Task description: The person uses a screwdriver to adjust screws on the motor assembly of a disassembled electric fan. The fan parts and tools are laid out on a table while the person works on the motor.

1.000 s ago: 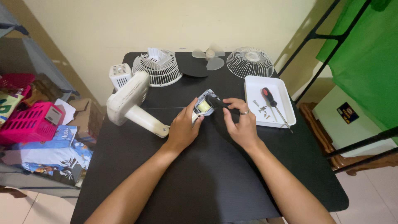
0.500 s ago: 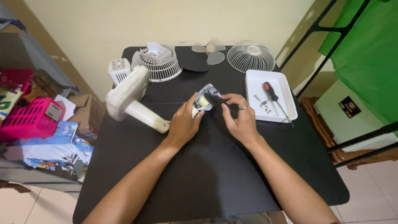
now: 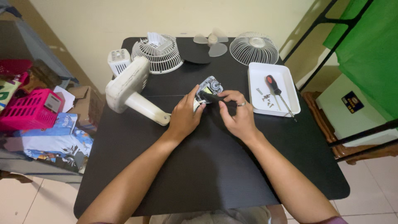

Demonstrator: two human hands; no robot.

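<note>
Left hand fingers clamp the small grey metal fan motor. Right hand fingers wrap a black-handled tool, long axis lying left-right, tip toward motor. Both sit mid black table; white tray just right.

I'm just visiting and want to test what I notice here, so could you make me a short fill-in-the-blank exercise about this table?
1. The left hand and right hand both hold the small fan ____.
2. The red-handled screwdriver lies in a white ____.
3. The fan blades lie between two wire ____.
4. The table top is coloured ____.

Missing words: motor; tray; grilles; black
</note>
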